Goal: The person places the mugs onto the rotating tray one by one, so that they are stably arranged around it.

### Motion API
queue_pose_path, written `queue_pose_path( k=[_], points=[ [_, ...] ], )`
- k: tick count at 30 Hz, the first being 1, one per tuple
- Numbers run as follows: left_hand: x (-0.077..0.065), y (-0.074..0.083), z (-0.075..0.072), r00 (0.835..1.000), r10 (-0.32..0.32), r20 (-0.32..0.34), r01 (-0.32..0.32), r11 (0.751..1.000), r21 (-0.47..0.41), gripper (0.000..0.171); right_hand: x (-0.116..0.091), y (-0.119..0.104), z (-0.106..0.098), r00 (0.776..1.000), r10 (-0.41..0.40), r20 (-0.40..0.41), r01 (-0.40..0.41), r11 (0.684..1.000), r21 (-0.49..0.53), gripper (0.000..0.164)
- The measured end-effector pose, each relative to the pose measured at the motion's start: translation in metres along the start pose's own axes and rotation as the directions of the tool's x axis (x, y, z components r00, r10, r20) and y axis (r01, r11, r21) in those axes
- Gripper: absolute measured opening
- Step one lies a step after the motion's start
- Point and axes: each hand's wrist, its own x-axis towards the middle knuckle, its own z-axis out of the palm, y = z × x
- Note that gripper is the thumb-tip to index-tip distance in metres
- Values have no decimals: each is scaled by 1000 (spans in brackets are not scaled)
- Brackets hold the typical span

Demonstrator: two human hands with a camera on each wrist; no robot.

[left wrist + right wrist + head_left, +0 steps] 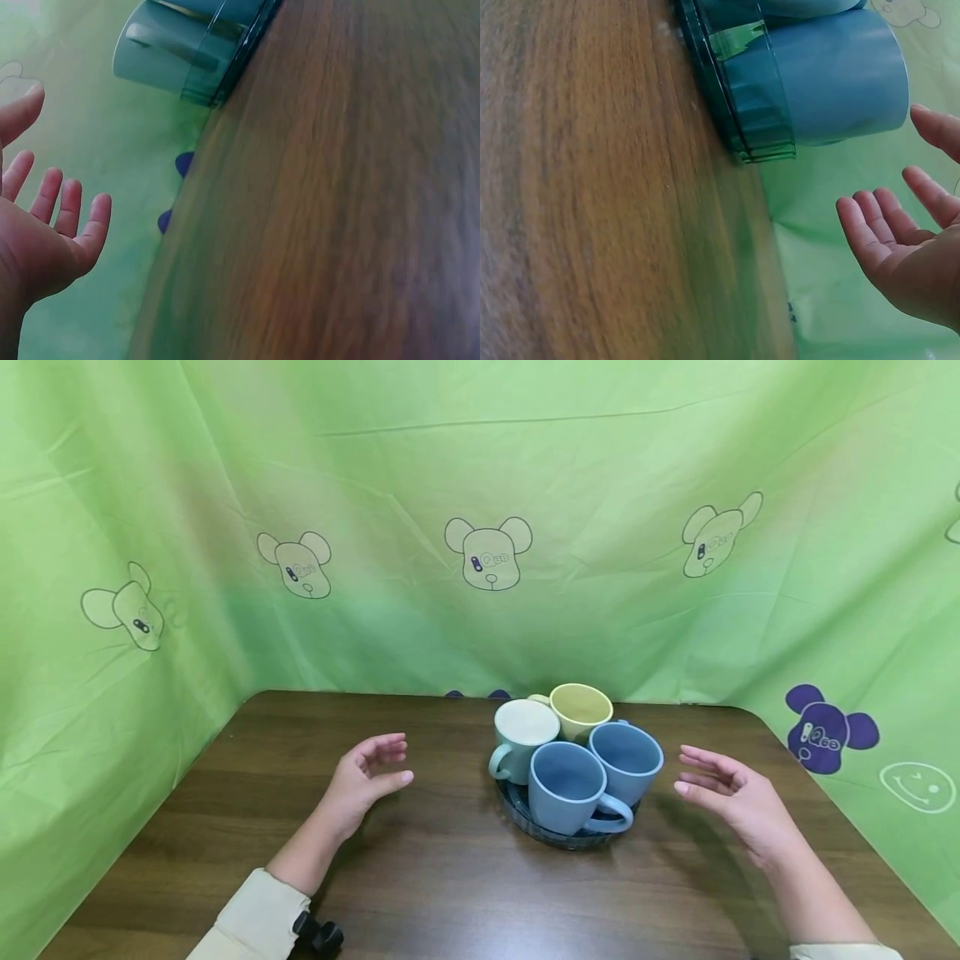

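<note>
Grouped upright in a dark, clear-walled round tray (528,827) are a pale mint mug (517,752), a yellow mug (581,710) and two blue mugs, one in front (562,802) and one at the right (630,764). My left hand (363,785) hovers left of the tray, fingers loosely bent and holding nothing. On the other side, my right hand (738,806) is held in the air near the right blue mug, apart from it, palm turned inward. The right wrist view shows the tray's ribbed wall (761,97) beside a blue mug (847,75).
The brown wooden table (420,893) carries the tray right of its middle, towards the back. A green curtain (375,635) with bear-head prints hangs behind and along both sides. A small black object (318,935) is at the left sleeve.
</note>
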Motion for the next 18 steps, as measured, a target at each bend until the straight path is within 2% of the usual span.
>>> queue_pose_path(
  k=[4, 8, 12, 15, 18],
  points=[
    [-3, 1, -10, 1000, 15, 9, -15, 999, 33, 54, -2, -2, -3, 1000, -18, -15, 16, 992, -127, 49],
    [-5, 4, -20, 998, 32, 45, -36, 996, 81, 57, -3, -4, -8, 998, -52, -25, 42, 952, -302, 57],
    [-9, 7, -30, 997, 31, 68, -41, 988, 150, 61, -4, -5, -11, 998, -54, -25, 40, 917, -397, 63],
    [-12, 9, -36, 998, 30, 61, -42, 979, 202, 63, -4, -5, -14, 999, -43, -20, 29, 891, -453, 67],
    [-15, 12, -43, 998, 45, 48, -56, 962, 267, 66, -4, -4, -17, 998, -66, -20, 47, 863, -503, 69]
  ],
)
